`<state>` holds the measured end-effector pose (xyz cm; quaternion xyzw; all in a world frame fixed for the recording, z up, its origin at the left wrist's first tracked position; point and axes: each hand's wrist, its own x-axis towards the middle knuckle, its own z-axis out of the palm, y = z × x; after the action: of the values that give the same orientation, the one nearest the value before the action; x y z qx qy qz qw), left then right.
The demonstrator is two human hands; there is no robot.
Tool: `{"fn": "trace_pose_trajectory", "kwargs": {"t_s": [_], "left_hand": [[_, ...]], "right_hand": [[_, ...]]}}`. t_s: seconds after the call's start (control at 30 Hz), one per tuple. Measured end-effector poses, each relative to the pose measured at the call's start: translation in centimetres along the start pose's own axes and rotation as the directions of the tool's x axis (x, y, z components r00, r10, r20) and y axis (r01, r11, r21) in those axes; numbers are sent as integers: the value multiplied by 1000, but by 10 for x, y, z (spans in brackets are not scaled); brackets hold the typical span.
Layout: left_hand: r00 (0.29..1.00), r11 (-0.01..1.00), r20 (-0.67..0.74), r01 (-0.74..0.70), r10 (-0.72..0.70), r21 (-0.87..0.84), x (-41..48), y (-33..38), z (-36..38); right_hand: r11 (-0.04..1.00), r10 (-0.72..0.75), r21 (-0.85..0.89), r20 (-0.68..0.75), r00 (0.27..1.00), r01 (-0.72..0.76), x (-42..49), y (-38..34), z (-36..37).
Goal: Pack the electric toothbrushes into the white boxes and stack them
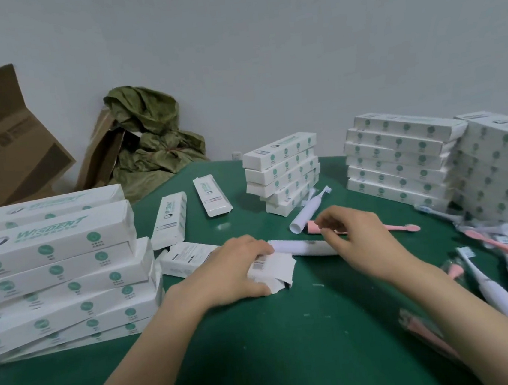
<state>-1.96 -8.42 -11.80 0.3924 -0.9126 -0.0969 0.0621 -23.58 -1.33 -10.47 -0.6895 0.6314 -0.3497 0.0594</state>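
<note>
The left hand grips the open white box on the green table; the right hand pinches the white toothbrush at its mouth, where loose flaps could snag and crumple

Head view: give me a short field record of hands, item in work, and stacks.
left hand: holds open white box by its flapped end
right hand: grips white toothbrush, its end at the box flaps
loose on mat: pink toothbrush, second white toothbrush
box stacks: left stack, middle stack, right stack
surface: green mat
</note>
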Motion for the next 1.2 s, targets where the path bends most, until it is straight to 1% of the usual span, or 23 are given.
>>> {"fn": "trace_pose_trajectory", "kwargs": {"t_s": [0.1, 0.17, 0.23, 0.3, 0.33, 0.37, 0.43, 0.5, 0.53, 0.6, 0.63, 0.7, 0.77, 0.8, 0.93, 1.03, 1.1, 1.13, 1.17, 1.2], "left_hand": [[999, 999, -27, -39, 38, -30, -2, 4, -4], [991, 991, -104, -93, 83, -101, -3, 11, -12], [964, 975, -235, -163, 125, -149, -2, 20, -26], [927, 949, -348, -223, 137, -222, -1, 28, -43], [921, 929, -369, -241, 128, -280, 0, 32, -51], [925, 903, -361, -251, 118, -349, 1, 36, -59], [953, 843, -263, -264, 152, -468, 4, 41, -74], [968, 818, -120, -251, 221, -518, 7, 44, -85], [968, 817, -72, -240, 239, -524, 10, 45, -88], [972, 815, -52, -222, 231, -535, 16, 47, -90], [974, 808, -72, -218, 214, -547, 19, 47, -89], [974, 809, -161, -223, 161, -543, 25, 48, -84], [957, 840, -272, -226, 98, -493, 29, 46, -82], [954, 849, -288, -218, 82, -480, 30, 45, -81], [973, 877, -211, -179, 91, -446, 30, 35, -79], [996, 947, -84, -58, 33, -317, 28, 17, -80], [1000, 970, -28, -18, 11, -244, 25, 8, -80], [999, 976, -43, -18, 8, -218, 25, 5, -80], [996, 978, -90, -14, -5, -209, 26, 3, -79], [986, 973, -165, -12, -27, -232, 26, 3, -80]], "right_hand": [[1000, 22, 14, 48, 999, -23, 0, 1, 2], [993, 50, 101, 83, 995, -58, 0, -4, 2], [950, 95, 288, 109, 989, -123, 1, -11, -2], [837, 116, 518, 150, 982, -178, 2, -19, -11], [767, 106, 614, 167, 980, -187, 2, -23, -16], [720, 82, 671, 171, 982, -177, 1, -27, -22], [717, 15, 691, 127, 992, -99, 0, -31, -30], [715, -41, 699, 43, 998, -1, 0, -34, -37], [712, -56, 701, -2, 998, 42, 1, -35, -39], [750, -46, 656, -83, 996, 89, 1, -37, -42], [779, -17, 621, -124, 992, 91, 2, -37, -42], [809, 96, 585, -227, 969, 57, 5, -34, -42], [789, 234, 614, -304, 924, 2, 7, -28, -43], [769, 294, 639, -314, 903, -28, 8, -24, -44], [692, 471, 708, -291, 833, -144, 11, -5, -51], [641, 559, 746, -290, 777, -183, 13, 13, -59], [580, 624, 784, -254, 739, -219, 14, 24, -61], [544, 655, 803, -224, 722, -244, 14, 28, -61], [511, 678, 818, -193, 709, -266, 14, 31, -59], [486, 693, 826, -166, 701, -285, 14, 33, -57]]}}
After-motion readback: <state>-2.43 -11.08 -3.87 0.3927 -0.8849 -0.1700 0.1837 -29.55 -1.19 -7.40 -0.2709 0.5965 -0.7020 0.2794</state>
